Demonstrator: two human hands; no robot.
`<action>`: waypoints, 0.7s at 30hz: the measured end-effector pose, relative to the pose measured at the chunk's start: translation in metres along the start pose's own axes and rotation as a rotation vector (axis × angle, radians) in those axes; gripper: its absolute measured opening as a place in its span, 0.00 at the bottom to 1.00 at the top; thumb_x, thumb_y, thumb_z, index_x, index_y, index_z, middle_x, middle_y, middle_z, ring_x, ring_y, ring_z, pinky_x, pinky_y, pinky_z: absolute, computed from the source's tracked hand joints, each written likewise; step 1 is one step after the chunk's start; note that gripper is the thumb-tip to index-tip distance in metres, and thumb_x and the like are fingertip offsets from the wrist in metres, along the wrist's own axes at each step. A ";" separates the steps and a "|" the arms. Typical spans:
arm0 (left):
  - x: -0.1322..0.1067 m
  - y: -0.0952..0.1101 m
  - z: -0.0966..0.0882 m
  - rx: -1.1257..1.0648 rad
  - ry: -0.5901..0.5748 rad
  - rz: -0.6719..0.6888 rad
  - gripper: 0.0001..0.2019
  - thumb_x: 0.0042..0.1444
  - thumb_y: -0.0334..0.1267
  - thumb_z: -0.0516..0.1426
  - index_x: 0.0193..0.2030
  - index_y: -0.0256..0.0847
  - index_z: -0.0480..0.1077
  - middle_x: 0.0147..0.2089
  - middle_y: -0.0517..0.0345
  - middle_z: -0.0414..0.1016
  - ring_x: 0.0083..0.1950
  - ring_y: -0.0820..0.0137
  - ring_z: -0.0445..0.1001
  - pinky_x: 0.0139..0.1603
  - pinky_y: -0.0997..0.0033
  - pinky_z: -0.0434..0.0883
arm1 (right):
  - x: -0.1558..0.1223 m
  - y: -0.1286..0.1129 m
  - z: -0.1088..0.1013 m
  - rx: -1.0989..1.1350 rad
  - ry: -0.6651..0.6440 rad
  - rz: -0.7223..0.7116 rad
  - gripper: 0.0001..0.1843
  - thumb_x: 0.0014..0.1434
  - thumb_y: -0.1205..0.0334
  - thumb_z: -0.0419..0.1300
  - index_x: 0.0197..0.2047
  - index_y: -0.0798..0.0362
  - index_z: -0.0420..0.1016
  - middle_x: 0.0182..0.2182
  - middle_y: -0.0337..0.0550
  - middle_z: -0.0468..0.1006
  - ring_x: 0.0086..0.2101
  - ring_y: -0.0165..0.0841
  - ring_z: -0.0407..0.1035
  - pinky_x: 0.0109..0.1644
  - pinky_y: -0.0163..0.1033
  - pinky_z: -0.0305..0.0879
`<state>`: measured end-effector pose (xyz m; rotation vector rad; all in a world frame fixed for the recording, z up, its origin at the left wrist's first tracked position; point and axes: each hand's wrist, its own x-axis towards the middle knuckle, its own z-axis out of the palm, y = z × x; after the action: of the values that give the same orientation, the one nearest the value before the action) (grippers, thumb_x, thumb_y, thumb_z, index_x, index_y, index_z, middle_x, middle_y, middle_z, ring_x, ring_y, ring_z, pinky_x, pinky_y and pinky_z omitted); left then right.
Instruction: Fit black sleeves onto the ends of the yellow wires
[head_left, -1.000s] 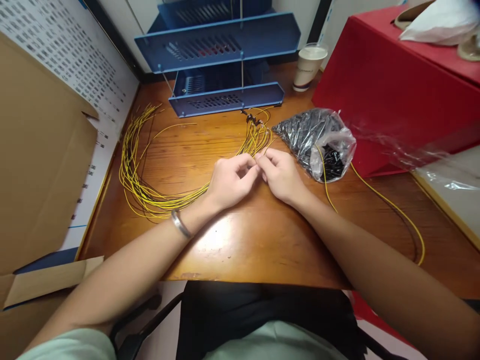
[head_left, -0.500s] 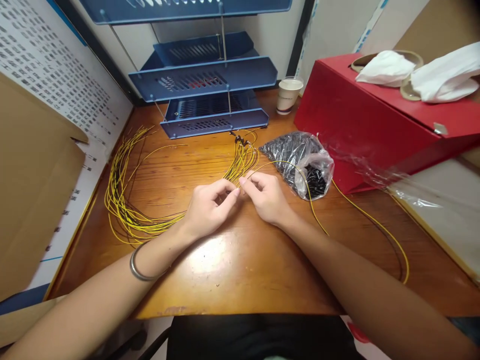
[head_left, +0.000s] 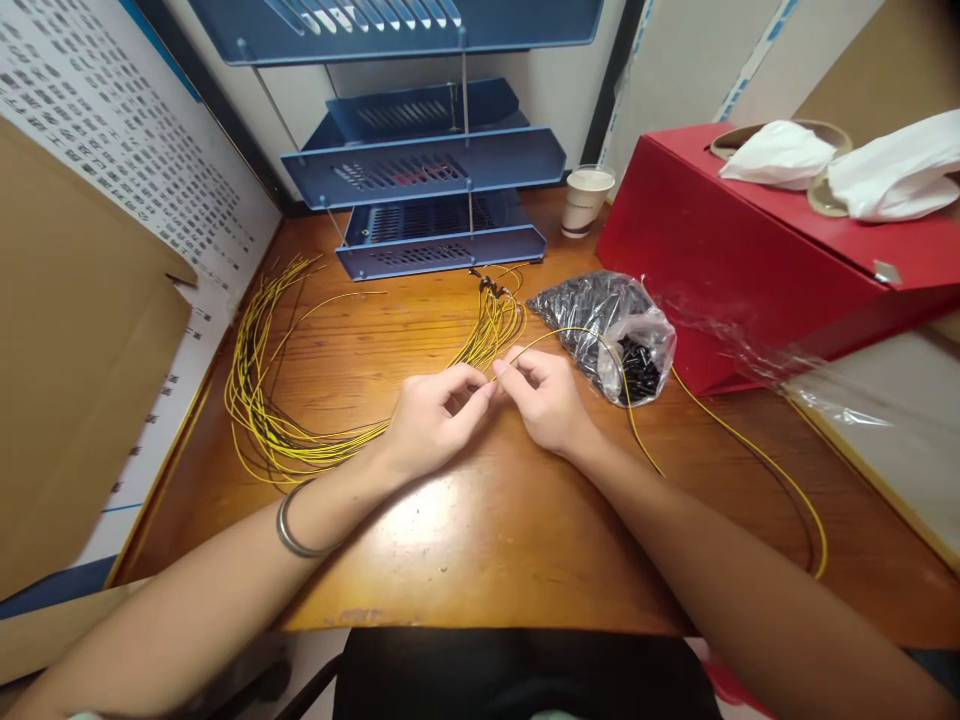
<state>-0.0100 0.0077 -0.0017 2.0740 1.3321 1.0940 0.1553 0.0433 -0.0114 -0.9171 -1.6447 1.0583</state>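
Over the middle of the wooden table, my left hand [head_left: 439,415] and my right hand [head_left: 546,398] meet at the fingertips. Both pinch a thin yellow wire [head_left: 628,400], which arches right from my fingers and runs down behind my right forearm. Whatever is at the wire's end is too small to make out. A bundle of yellow wires [head_left: 255,400] curves along the left and passes behind my left hand. The bundle's far ends, with small dark tips [head_left: 491,285], lie just beyond my hands. To the right is a clear plastic bag [head_left: 600,320] full of small black pieces.
A blue tiered tray rack [head_left: 442,250] stands at the back, with a paper cup [head_left: 585,200] beside it. On the right is a red box [head_left: 690,250] topped by white tissue [head_left: 784,155]. Cardboard [head_left: 82,380] borders the left side. A yellow wire loop [head_left: 817,520] lies at right.
The whole view has shifted slightly, so everything sits a little farther right and lower. Both hands keep the same pinch on the wire.
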 end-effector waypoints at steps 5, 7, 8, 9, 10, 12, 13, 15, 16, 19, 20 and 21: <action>0.000 -0.001 0.001 -0.005 -0.013 -0.004 0.09 0.64 0.38 0.58 0.35 0.37 0.76 0.26 0.60 0.79 0.23 0.78 0.71 0.28 0.79 0.68 | 0.000 0.001 0.000 -0.013 -0.001 0.019 0.18 0.61 0.56 0.58 0.21 0.50 0.64 0.18 0.35 0.64 0.23 0.28 0.57 0.30 0.38 0.54; 0.000 -0.001 0.001 -0.008 -0.017 -0.009 0.09 0.64 0.38 0.58 0.35 0.37 0.76 0.27 0.60 0.80 0.23 0.77 0.72 0.28 0.79 0.69 | 0.000 0.001 0.000 -0.021 -0.007 0.029 0.18 0.60 0.55 0.57 0.20 0.50 0.64 0.18 0.35 0.64 0.23 0.28 0.57 0.30 0.38 0.54; 0.001 -0.001 0.001 -0.010 -0.016 -0.008 0.09 0.64 0.38 0.58 0.36 0.37 0.76 0.27 0.60 0.80 0.23 0.78 0.72 0.28 0.79 0.69 | 0.000 0.001 0.000 -0.023 -0.010 0.033 0.18 0.60 0.55 0.57 0.20 0.50 0.64 0.18 0.35 0.64 0.23 0.29 0.57 0.30 0.38 0.54; 0.000 -0.001 0.001 -0.011 -0.014 -0.005 0.09 0.64 0.38 0.58 0.36 0.37 0.76 0.27 0.60 0.80 0.23 0.78 0.71 0.28 0.79 0.68 | 0.000 0.000 0.000 -0.023 -0.013 0.035 0.18 0.60 0.55 0.57 0.20 0.50 0.64 0.18 0.35 0.64 0.23 0.29 0.58 0.30 0.38 0.54; 0.000 0.000 0.001 -0.010 -0.011 -0.002 0.08 0.64 0.37 0.58 0.36 0.37 0.76 0.26 0.61 0.79 0.23 0.78 0.71 0.27 0.79 0.68 | 0.000 0.000 0.000 -0.023 -0.017 0.036 0.18 0.60 0.55 0.57 0.20 0.50 0.64 0.18 0.36 0.65 0.23 0.29 0.58 0.30 0.38 0.55; 0.000 0.000 0.001 -0.009 -0.007 -0.001 0.08 0.64 0.37 0.58 0.36 0.37 0.76 0.26 0.61 0.79 0.22 0.78 0.70 0.27 0.79 0.67 | 0.000 -0.001 -0.001 -0.020 -0.026 0.034 0.17 0.60 0.56 0.58 0.20 0.50 0.64 0.18 0.36 0.66 0.23 0.28 0.58 0.30 0.38 0.55; 0.000 0.000 0.001 -0.009 -0.009 -0.002 0.08 0.64 0.37 0.58 0.36 0.37 0.76 0.26 0.61 0.79 0.23 0.78 0.70 0.27 0.79 0.67 | -0.001 -0.001 -0.001 -0.017 -0.029 0.032 0.17 0.59 0.56 0.58 0.21 0.50 0.65 0.19 0.36 0.66 0.22 0.28 0.58 0.29 0.38 0.55; 0.000 0.000 0.001 -0.009 -0.014 -0.007 0.08 0.64 0.37 0.58 0.36 0.37 0.76 0.25 0.61 0.78 0.23 0.78 0.71 0.27 0.79 0.68 | 0.000 -0.001 0.000 -0.011 -0.029 0.029 0.17 0.59 0.57 0.58 0.21 0.50 0.65 0.18 0.36 0.67 0.22 0.28 0.58 0.29 0.38 0.54; 0.000 0.000 0.001 -0.010 -0.016 -0.007 0.08 0.64 0.37 0.58 0.36 0.37 0.76 0.25 0.61 0.78 0.23 0.77 0.71 0.27 0.79 0.68 | 0.000 -0.002 0.000 -0.008 -0.027 0.029 0.17 0.59 0.57 0.58 0.20 0.50 0.65 0.18 0.35 0.67 0.22 0.28 0.58 0.28 0.38 0.54; 0.000 0.000 0.002 -0.011 -0.011 0.001 0.08 0.64 0.37 0.58 0.36 0.37 0.76 0.26 0.61 0.78 0.22 0.78 0.71 0.27 0.79 0.68 | 0.000 -0.002 0.000 -0.008 -0.021 0.031 0.17 0.59 0.58 0.58 0.20 0.51 0.65 0.18 0.35 0.67 0.22 0.27 0.58 0.28 0.37 0.53; 0.000 0.000 0.002 -0.014 -0.004 0.007 0.08 0.64 0.36 0.58 0.36 0.37 0.76 0.26 0.61 0.79 0.22 0.78 0.70 0.26 0.80 0.68 | 0.000 -0.003 0.000 -0.009 -0.022 0.033 0.17 0.59 0.58 0.58 0.20 0.51 0.66 0.18 0.35 0.67 0.22 0.27 0.58 0.28 0.37 0.53; 0.000 0.000 0.002 -0.018 0.005 0.015 0.07 0.64 0.36 0.58 0.36 0.37 0.76 0.26 0.61 0.79 0.22 0.79 0.70 0.26 0.80 0.68 | 0.000 -0.003 -0.001 -0.009 -0.024 0.033 0.16 0.59 0.58 0.58 0.20 0.51 0.66 0.18 0.36 0.67 0.22 0.27 0.58 0.28 0.38 0.53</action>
<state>-0.0082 0.0075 -0.0028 2.0726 1.3061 1.1147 0.1556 0.0424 -0.0090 -0.9442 -1.6600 1.0887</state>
